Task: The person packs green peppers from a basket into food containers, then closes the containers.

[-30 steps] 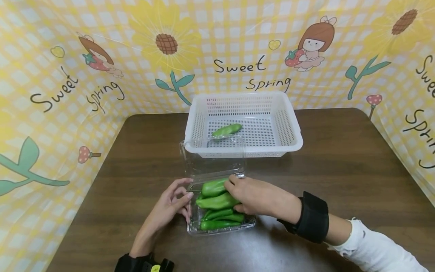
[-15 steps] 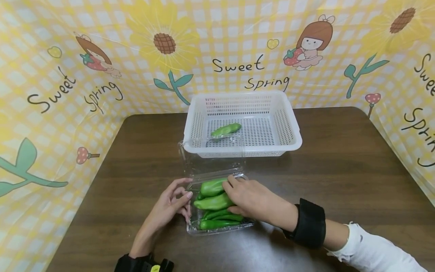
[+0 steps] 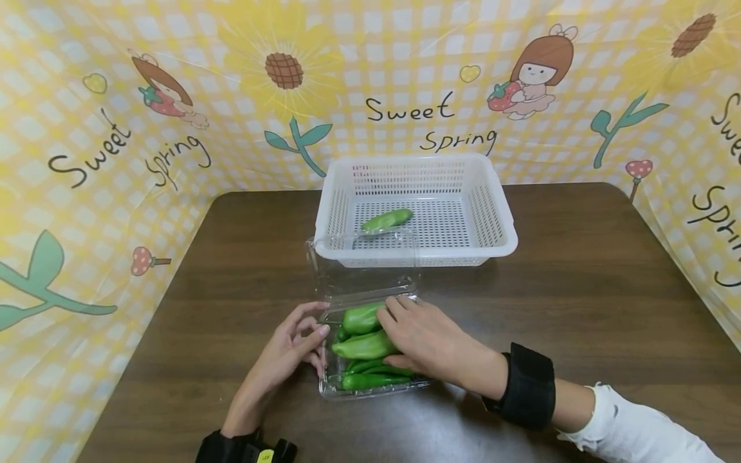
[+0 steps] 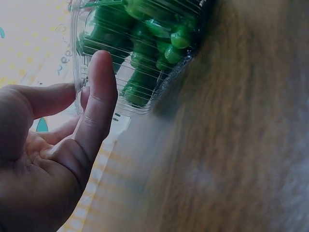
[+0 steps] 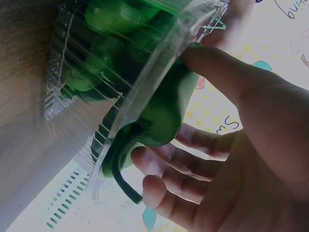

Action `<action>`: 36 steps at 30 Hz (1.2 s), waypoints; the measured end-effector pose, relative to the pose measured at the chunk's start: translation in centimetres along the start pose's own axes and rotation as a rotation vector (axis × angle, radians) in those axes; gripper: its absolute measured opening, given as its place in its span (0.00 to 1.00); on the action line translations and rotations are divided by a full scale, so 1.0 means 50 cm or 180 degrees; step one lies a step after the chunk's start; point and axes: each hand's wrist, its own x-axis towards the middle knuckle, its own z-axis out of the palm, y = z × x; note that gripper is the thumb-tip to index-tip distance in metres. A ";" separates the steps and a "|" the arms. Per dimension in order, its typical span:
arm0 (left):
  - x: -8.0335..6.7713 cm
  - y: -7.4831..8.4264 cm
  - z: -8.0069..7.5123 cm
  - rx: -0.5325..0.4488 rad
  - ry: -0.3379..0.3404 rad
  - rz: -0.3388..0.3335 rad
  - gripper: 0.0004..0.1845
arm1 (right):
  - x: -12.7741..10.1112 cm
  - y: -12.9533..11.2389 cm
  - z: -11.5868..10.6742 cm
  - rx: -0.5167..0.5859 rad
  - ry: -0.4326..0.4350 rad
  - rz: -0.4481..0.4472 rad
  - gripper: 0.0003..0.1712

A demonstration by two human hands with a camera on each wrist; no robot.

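Note:
A clear plastic clamshell box (image 3: 379,393) full of green peppers lies on the table, its lid (image 3: 365,283) folded back. My left hand (image 3: 283,350) holds the box's left rim between thumb and fingers; the left wrist view shows the thumb (image 4: 99,92) against the ribbed side wall. Over the right part of the box, my right hand (image 3: 425,337) grips a large green pepper (image 5: 166,116), thumb on one side and fingers on the other. Its curved stem (image 5: 123,169) sticks out past the rim. The right hand hides the peppers' right ends in the head view.
Behind the box stands a white perforated basket (image 3: 492,247) with one green pepper (image 3: 386,221) inside. The lid's far edge overlaps the basket's front rim. A yellow checked cloth (image 3: 370,58) hangs around the back and sides of the brown table (image 3: 579,289).
My right hand has shifted slightly left and farther over the large pepper, covering more of it. The left hand stays at the box's left rim.

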 end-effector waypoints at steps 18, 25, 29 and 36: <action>-0.004 -0.001 0.001 0.0034 0.0007 -0.0092 0.26 | -0.004 0.010 -0.010 0.0058 0.0234 -0.0205 0.37; -0.003 -0.001 0.001 0.0030 0.0017 -0.0095 0.26 | 0.009 0.037 -0.052 0.0395 0.0455 -0.0149 0.32; -0.001 0.000 0.000 0.0045 0.0016 -0.0075 0.26 | 0.014 0.063 -0.080 0.0497 0.0800 -0.0081 0.24; 0.001 0.002 0.000 0.0036 0.0015 -0.0065 0.26 | 0.023 0.106 -0.120 0.0559 0.1180 0.0015 0.17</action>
